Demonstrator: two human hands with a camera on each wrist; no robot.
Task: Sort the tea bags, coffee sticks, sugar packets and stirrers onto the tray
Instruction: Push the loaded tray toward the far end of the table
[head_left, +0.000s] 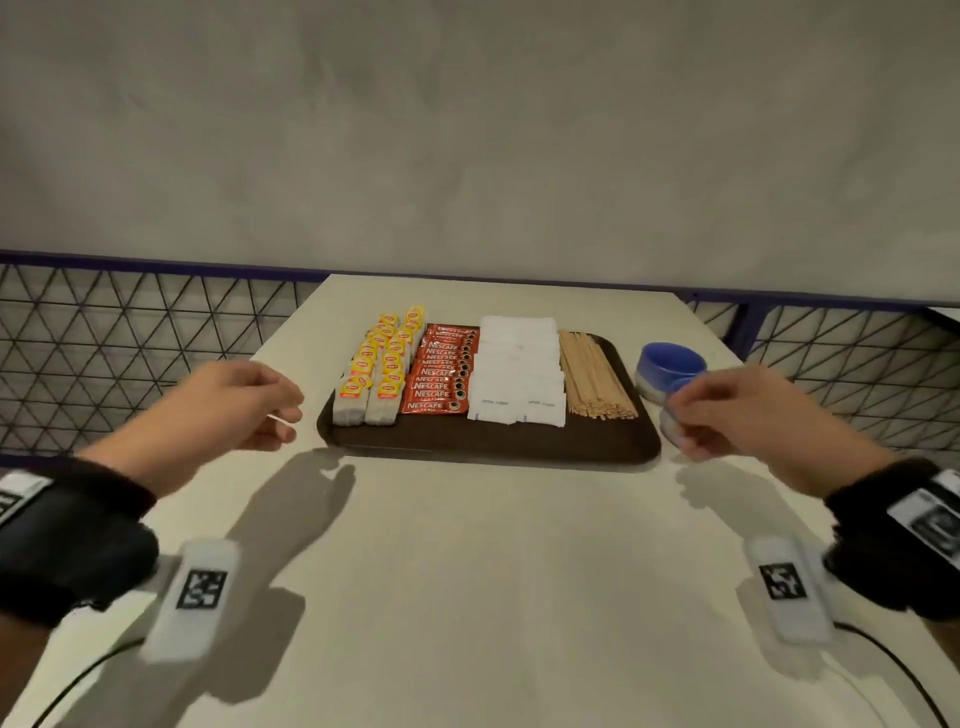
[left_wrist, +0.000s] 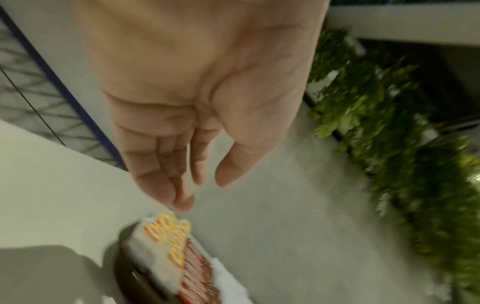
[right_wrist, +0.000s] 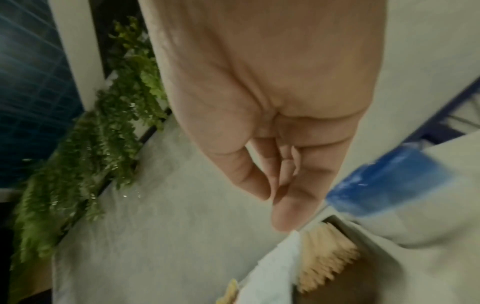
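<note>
A pale table (head_left: 467, 571) stands against a grey wall (head_left: 467, 130), with a wire mesh fence (head_left: 130, 332) on a blue frame running behind it on both sides. A blue bowl (head_left: 670, 364) sits on the table just right of the tray. Green leafy plants (left_wrist: 389, 144) hang along the wall in the wrist views.

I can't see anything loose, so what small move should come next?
Probably draw both hands back. The tea bags, coffee sticks, sugar packets and stirrers already lie in rows on the tray; left hand and right hand hold nothing.
</note>
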